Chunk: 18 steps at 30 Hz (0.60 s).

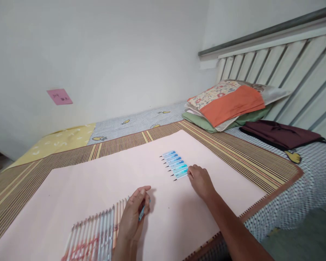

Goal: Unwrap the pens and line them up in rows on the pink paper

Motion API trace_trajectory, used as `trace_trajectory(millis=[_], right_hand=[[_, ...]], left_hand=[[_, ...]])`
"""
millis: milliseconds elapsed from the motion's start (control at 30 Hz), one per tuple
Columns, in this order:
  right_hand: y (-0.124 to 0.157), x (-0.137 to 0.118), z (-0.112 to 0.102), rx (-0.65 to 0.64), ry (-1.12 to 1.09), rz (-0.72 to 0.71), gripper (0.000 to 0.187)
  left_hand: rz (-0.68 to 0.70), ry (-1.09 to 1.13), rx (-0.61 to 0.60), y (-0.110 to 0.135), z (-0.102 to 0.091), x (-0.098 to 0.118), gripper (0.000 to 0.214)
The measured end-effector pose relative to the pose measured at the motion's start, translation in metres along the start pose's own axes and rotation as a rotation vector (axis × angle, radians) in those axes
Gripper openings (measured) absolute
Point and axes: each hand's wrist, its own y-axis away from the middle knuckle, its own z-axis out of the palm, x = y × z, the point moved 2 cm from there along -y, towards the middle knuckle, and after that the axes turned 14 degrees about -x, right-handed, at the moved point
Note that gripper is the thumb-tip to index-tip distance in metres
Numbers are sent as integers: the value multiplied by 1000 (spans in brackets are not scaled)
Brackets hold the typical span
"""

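Several short blue-and-white pencils (pixel 172 159) with dark points lie side by side in a slanting row on a pale pink sheet (pixel 97 181). At the near end of that row, my right hand (pixel 200 180) is closed, its fingertips pinching the blue end of the nearest pencil (pixel 180 177). My left hand (pixel 136 214) is curled around another blue pencil (pixel 141 213), mostly hidden by the fingers. Below and beside the left hand lies a row of long, slim pens (pixel 93 232), some clear or reddish, others peach-coloured; the hand covers part of them.
The sheet rests on a striped mat (pixel 222 152) over a checked bedcover (pixel 312 192). Folded orange and floral bedding (pixel 230 103) and a maroon bag (pixel 282 133) lie to the right, by a white slatted headboard (pixel 277 69). A pink note (pixel 59 96) is on the wall.
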Motion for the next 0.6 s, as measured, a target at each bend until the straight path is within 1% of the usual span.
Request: trace_trajectory(millis=[200, 267, 300, 367, 433, 467, 533, 600], right_hand=[[-1, 5, 1, 20, -7, 26, 22], [1, 2, -3, 57, -74, 11, 21], [3, -1, -6, 89, -142, -11, 19], [10, -14, -11, 152, -333, -102, 15], [19, -35, -17, 175, -524, -255, 11], [25, -47, -19, 164, -582, -342, 11], [38, -73, -23, 144, -619, -490, 11], [51, -96, -27, 137, -603, -595, 9]], left_hand=[[7, 26, -7, -1, 0, -2, 35], [12, 85, -15, -1, 2, -1, 35], [9, 138, -17, -1, 4, 0, 36], [-14, 271, -17, 0, 6, 2, 40], [-40, 386, -5, 0, 7, 4, 41], [-47, 426, 6, 0, 7, 4, 41], [-54, 473, 33, -1, 4, 5, 41], [-55, 502, 56, -2, 2, 5, 42]])
